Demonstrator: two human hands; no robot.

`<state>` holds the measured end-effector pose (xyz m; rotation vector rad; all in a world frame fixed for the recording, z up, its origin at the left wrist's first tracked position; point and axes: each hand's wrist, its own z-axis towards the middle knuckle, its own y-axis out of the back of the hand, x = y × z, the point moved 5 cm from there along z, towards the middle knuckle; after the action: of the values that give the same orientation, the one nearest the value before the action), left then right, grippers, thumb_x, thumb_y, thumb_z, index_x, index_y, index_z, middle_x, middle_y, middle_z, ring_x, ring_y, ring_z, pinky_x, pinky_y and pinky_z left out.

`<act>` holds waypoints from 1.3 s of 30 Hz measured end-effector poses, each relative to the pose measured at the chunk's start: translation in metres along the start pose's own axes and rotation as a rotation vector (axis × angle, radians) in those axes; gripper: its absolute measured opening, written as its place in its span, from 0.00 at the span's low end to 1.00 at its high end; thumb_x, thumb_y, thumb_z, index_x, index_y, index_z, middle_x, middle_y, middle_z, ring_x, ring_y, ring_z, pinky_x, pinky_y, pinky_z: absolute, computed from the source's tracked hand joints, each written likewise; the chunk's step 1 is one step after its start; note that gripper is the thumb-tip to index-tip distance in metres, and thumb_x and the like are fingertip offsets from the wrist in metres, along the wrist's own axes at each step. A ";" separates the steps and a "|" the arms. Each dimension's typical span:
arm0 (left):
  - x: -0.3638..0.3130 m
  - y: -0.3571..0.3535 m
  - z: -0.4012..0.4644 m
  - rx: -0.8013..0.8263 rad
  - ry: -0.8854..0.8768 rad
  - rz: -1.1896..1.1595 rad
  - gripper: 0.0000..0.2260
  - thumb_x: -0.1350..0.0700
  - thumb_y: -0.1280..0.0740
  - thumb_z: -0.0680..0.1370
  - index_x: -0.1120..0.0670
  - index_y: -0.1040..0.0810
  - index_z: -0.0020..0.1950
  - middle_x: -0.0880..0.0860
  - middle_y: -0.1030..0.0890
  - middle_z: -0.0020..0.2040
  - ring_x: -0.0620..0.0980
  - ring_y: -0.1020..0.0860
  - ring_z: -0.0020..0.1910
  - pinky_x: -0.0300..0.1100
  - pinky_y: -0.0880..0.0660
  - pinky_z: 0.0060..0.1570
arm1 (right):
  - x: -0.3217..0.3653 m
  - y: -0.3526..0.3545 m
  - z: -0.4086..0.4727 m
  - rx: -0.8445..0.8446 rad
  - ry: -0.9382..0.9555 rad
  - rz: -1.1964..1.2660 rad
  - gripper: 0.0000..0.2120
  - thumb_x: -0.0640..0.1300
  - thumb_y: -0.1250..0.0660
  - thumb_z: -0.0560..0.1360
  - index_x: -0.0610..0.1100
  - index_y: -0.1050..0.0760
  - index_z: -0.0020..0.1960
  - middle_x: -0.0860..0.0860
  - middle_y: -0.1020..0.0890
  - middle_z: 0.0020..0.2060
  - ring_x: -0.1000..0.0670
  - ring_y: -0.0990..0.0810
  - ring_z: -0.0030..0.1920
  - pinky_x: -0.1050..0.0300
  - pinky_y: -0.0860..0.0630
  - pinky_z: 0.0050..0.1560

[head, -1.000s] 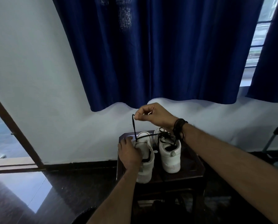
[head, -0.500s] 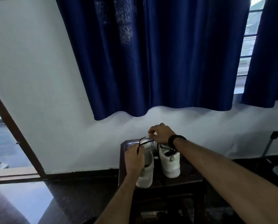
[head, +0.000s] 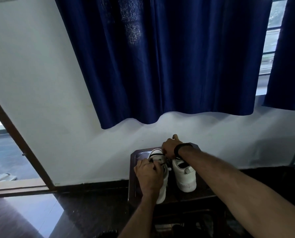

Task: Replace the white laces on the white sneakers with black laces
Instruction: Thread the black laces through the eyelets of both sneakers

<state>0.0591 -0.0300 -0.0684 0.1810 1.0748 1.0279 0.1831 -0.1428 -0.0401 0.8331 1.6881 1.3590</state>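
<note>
- On the small dark wooden table [head: 134, 177] at about 6 o'clock in the head view stand two white sneakers, side by side and close together, toes pointing away from you.
- The left sneaker [head: 162, 186] sits under your left hand [head: 149, 174]; the right sneaker [head: 184, 176] is just beside it at 3 o'clock.
- A black lace [head: 156, 155] already crosses the upper of the left sneaker in a couple of rows; expect it to be light, limp and a little slippery, so take it near its stiff tip to feed an eyelet.
- Your left hand curls over the left sneaker's tongue area and seems to pinch a strand of the lace; the exact fingers are hidden.
- Your right hand [head: 169, 149], with a black wristband [head: 182, 149], is clenched at the far end of the shoes, at 12 o'clock from the left hand, and looks to be gripping the lace there; I cannot tell for sure.
- The sneakers should be light and fairly stiff at the sole and soft at the upper, so steady each one by its sides.
- Count: two sneakers, one black lace clearly in work, dark lacing also on the right sneaker, no white lace that I can make out.
- Behind hangs one large blue curtain [head: 160, 57], with a second at the 2 o'clock edge.
</note>
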 end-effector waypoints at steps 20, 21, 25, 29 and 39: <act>-0.097 0.051 0.070 0.347 -0.010 -0.579 0.11 0.54 0.39 0.83 0.51 0.21 0.44 0.47 0.22 0.37 0.42 0.26 0.36 0.42 0.28 0.45 | -0.012 0.148 -0.091 -0.164 -0.057 1.352 0.16 0.44 0.35 0.79 0.45 0.31 0.66 0.48 0.22 0.41 0.54 0.29 0.33 0.62 0.30 0.31; -0.092 0.057 0.073 0.307 -0.017 -0.548 0.13 0.55 0.39 0.83 0.50 0.20 0.41 0.47 0.24 0.34 0.41 0.29 0.32 0.40 0.30 0.40 | -0.018 0.150 -0.096 -0.185 -0.095 1.309 0.16 0.46 0.34 0.79 0.45 0.29 0.65 0.48 0.22 0.41 0.54 0.30 0.33 0.62 0.31 0.31; -0.033 0.075 0.078 0.010 0.424 -0.588 0.15 0.62 0.41 0.80 0.51 0.18 0.42 0.54 0.20 0.43 0.45 0.26 0.36 0.42 0.28 0.42 | -0.036 0.134 -0.130 0.140 -0.101 0.969 0.16 0.55 0.36 0.79 0.44 0.19 0.52 0.53 0.29 0.31 0.55 0.36 0.29 0.63 0.36 0.30; -0.031 0.102 0.052 -0.215 0.572 -0.146 0.16 0.58 0.33 0.74 0.56 0.26 0.61 0.59 0.27 0.61 0.59 0.30 0.60 0.51 0.33 0.60 | -0.045 0.125 -0.139 0.070 -0.029 1.360 0.13 0.50 0.41 0.82 0.42 0.23 0.51 0.53 0.34 0.29 0.55 0.40 0.28 0.62 0.39 0.31; -0.147 0.051 0.015 0.770 0.129 -0.710 0.12 0.55 0.40 0.83 0.59 0.19 0.54 0.54 0.18 0.44 0.44 0.29 0.30 0.36 0.30 0.32 | -0.019 0.175 -0.129 -0.319 0.006 1.693 0.13 0.44 0.44 0.84 0.42 0.22 0.53 0.53 0.27 0.32 0.55 0.34 0.33 0.62 0.34 0.36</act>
<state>0.0277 -0.1094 0.0627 0.3213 1.4676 -0.0414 0.0795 -0.1815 0.1486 2.1919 0.3844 2.4837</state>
